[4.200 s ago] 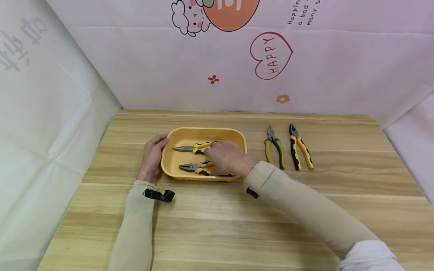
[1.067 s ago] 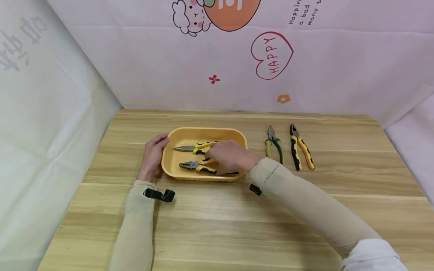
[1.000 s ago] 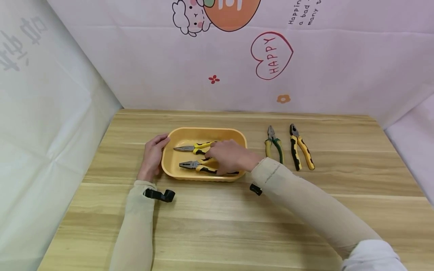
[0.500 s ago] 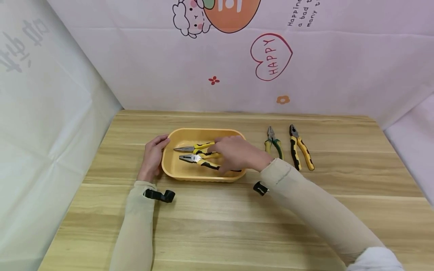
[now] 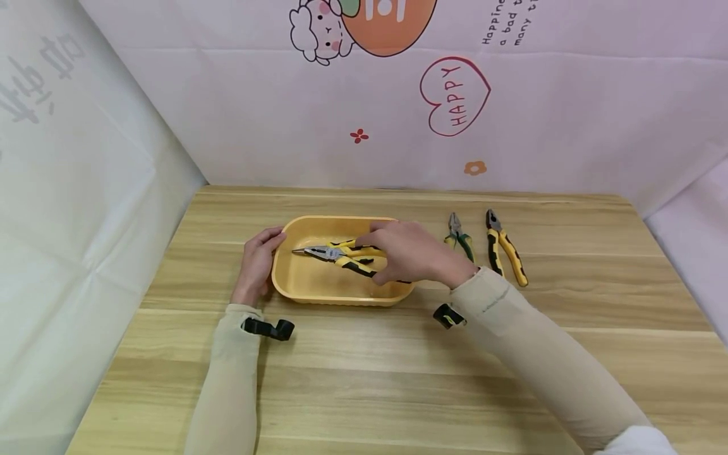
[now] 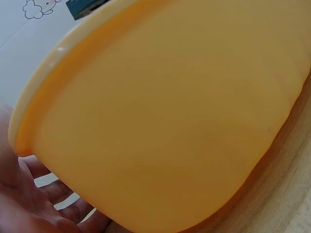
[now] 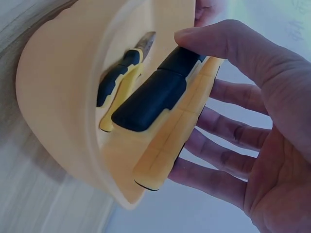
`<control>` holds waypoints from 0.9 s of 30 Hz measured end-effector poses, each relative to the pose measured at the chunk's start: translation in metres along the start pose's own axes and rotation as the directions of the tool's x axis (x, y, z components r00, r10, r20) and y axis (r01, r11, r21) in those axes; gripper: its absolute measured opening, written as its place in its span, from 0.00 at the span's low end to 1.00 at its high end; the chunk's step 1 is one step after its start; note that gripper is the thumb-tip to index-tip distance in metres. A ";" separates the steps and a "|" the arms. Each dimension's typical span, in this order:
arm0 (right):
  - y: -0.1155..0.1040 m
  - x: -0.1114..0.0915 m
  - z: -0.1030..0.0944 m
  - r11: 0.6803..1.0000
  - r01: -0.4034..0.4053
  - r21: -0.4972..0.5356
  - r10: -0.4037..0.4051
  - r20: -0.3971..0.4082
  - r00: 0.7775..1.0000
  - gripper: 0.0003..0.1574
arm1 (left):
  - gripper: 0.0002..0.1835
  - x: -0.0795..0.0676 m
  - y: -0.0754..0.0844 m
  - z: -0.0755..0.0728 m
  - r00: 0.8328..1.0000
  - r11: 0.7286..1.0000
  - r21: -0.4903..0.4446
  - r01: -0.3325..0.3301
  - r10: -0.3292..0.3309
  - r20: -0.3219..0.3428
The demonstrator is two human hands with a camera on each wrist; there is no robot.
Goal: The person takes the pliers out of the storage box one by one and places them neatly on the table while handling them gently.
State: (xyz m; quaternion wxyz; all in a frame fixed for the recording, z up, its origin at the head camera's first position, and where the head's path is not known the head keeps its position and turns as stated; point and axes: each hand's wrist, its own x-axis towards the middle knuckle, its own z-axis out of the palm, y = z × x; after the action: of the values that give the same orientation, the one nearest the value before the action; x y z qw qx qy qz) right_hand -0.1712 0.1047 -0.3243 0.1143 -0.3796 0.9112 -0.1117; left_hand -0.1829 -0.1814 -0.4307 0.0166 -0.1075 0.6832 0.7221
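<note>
My right hand grips the yellow-and-black handles of a pair of combination pliers over the yellow plastic tub. The right wrist view shows the thumb on the black side of the handles and the fingers along the yellow side. Below lies a pair of long-nose pliers inside the tub, partly hidden by the held pliers in the head view. At the tub's left end, my left hand holds the rim and outer wall, its fingers bent under the rim in the left wrist view.
To the tub's right lie green-handled pliers, partly covered by the right hand and wrist, and another yellow-and-black pair of pliers. A wooden table carries everything. A printed white cloth rises behind its far edge.
The combination pliers have risen from the tub's near side and moved away from me, now overlapping the long-nose pliers. My right hand moved up and right with them; the left hand stayed put.
</note>
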 end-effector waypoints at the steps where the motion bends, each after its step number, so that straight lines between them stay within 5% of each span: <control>1: 0.000 -0.002 -0.001 1.000 -0.003 0.004 0.003 -0.004 1.000 0.40 | 0.21 0.000 0.000 0.000 1.000 1.000 0.003 0.000 0.000 0.002; 27: 0.031 -0.037 -0.021 0.993 -0.119 -0.004 0.119 -0.086 0.989 0.41 | 0.21 0.001 -0.001 0.001 1.000 1.000 0.001 -0.001 0.001 -0.006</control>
State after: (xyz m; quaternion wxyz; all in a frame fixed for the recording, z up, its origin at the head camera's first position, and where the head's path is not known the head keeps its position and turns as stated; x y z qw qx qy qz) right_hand -0.1728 0.1550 -0.3093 0.0802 -0.3199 0.9368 -0.1168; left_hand -0.1836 -0.1808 -0.4321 0.0144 -0.1092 0.6836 0.7215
